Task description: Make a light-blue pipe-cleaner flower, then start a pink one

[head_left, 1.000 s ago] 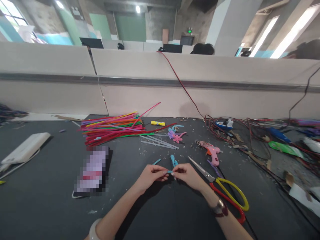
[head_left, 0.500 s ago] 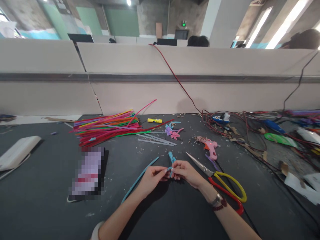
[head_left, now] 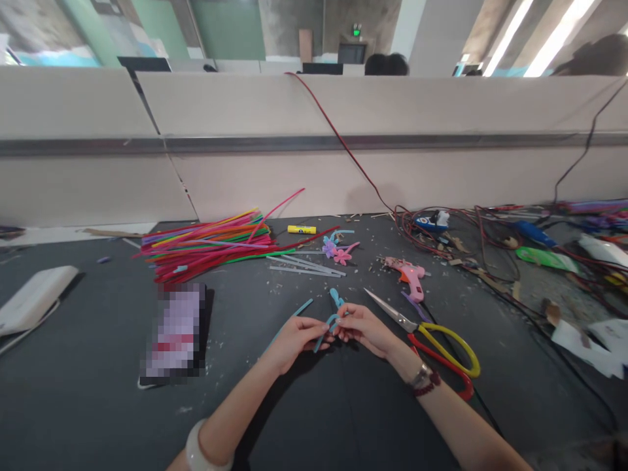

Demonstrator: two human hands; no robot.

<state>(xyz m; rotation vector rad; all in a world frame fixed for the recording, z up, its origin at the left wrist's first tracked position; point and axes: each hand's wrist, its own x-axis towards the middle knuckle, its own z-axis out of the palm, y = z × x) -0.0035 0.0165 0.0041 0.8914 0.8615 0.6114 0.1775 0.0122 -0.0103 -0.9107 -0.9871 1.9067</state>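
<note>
Close together above the dark table, my left hand and my right hand pinch a short light blue pipe cleaner, bent into a curve between the fingertips. Just beyond my fingers lie looped light blue pipe cleaner pieces, partly hidden by my right hand. A straight blue pipe cleaner runs behind my left hand and forearm. Scissors with yellow and red handles rest right of my right hand. Farther back are small purple and pink pipe cleaner flowers.
A colourful pipe cleaner bundle lies back left, near a yellow glue stick and translucent glue sticks. A pink glue gun sits right, before tangled cables. A pixelated phone-like object and white power bank are left.
The blue pipe cleaner's lower end has swung left between my hands, and its bend shows more. The whole scene sits slightly higher in view.
</note>
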